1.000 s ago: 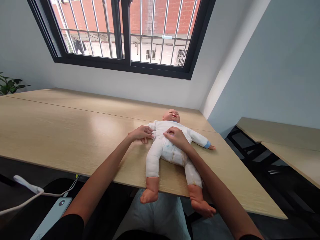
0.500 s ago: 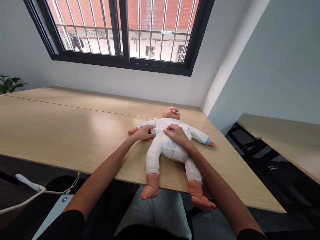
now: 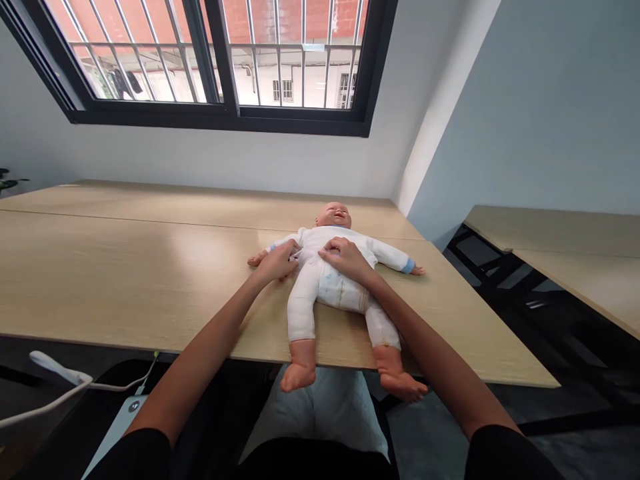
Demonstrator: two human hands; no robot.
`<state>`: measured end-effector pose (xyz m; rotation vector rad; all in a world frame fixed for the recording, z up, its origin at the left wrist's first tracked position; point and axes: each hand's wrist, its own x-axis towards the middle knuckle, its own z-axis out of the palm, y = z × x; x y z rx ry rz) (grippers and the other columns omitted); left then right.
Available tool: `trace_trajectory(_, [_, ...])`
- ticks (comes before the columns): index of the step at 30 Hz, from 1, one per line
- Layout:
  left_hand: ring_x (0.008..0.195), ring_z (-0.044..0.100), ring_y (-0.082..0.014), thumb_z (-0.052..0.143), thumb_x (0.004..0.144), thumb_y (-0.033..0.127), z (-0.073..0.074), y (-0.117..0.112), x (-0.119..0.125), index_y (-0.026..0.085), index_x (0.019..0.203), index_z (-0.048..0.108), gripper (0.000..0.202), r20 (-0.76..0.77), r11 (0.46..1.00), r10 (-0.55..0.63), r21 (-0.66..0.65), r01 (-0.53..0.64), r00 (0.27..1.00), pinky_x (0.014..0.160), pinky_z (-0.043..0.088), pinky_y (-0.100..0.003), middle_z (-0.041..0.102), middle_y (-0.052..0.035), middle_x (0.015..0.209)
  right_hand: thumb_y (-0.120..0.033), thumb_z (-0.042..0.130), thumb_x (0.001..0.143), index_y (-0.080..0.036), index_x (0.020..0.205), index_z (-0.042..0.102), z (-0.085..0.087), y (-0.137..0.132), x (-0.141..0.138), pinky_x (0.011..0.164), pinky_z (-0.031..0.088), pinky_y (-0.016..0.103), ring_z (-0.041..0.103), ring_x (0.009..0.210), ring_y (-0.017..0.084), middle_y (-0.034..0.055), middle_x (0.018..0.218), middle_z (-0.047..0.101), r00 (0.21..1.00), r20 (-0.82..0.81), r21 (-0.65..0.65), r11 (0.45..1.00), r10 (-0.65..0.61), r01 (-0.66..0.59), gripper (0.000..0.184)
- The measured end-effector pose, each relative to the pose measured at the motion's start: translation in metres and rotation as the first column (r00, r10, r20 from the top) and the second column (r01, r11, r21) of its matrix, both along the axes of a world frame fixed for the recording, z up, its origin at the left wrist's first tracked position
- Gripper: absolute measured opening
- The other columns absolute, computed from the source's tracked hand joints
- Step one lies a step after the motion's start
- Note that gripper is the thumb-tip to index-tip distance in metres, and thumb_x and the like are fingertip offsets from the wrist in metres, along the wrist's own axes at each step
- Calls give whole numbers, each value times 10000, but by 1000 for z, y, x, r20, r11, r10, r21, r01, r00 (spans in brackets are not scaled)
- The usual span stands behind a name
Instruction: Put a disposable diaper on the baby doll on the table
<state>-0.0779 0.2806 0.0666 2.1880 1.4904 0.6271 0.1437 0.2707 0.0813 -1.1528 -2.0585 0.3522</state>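
Pale wooden table [image 3: 150,287] fills the middle of the view; long open run of wood to the left, the widest room for moving. Right edge slants outward towards the near corner, a much narrower strip between it and the doll

Barred window [image 3: 231,80] above, dark frame, set in the wall behind. Second table [image 3: 555,230] to the right, a dark gap between the two

Baby doll [image 3: 307,290] on its back on the first table, head to the window, arms spread, legs apart; both feet jut past the near edge. White top, blue cuffs. Patterned diaper [image 3: 345,292] about the hips

Pale device [image 3: 117,427] low on the left, below table height, white cable [image 3: 65,395] beside it

Right hand [image 3: 346,259] over the doll's belly, fingers curled, thumb close to them; cannot tell whether they grip anything. Left hand [image 3: 280,261] at the waist's left side in view, thumb and fingertips nearly together, seemingly pinching white material [image 3: 299,254]; small gap between the hands
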Motion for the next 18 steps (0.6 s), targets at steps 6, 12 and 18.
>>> trace_trajectory(6, [365,549,-162,536,816,109,-1,1,1,225,1003,466,231,107,980,47,-198,-25,993,344,337,-197,530,70,519,-328,622,854,-212,717,640,0,2,1,854,448,380,602,885,251,74,903,691,1000,-5,-28,999,17,-17,180])
trace_trajectory(12, [337,487,-118,532,800,101,15,2,-5,215,945,487,190,292,955,31,-290,58,956,362,401,-190,490,89,472,-305,608,841,-178,748,632,-1,1,-1,833,434,343,597,860,214,61,877,687,1000,-15,-3,1000,-9,9,159])
trace_trajectory(18, [354,450,-75,610,792,145,35,7,-27,193,971,557,193,667,920,18,-302,248,745,361,337,-151,515,69,502,-316,608,807,-178,686,590,6,-1,0,756,431,298,592,784,188,40,802,671,988,-149,-60,998,-46,38,184])
